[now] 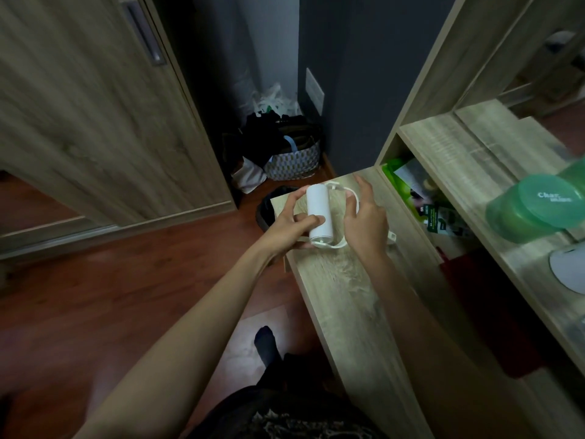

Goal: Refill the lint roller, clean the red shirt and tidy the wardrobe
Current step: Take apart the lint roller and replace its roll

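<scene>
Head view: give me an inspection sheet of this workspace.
Surface: wooden desk, mostly bare.
Job's things: white roll in a white roller frame, held over the desk.
Clutter: green jar on the shelf; packets in the cubby below; bags piled on the floor by the wall.
Hands: left hand grips the roll; right hand on the frame.
Cables: nothing seen.
Surroundings: wardrobe door at left, red-brown floor.
</scene>
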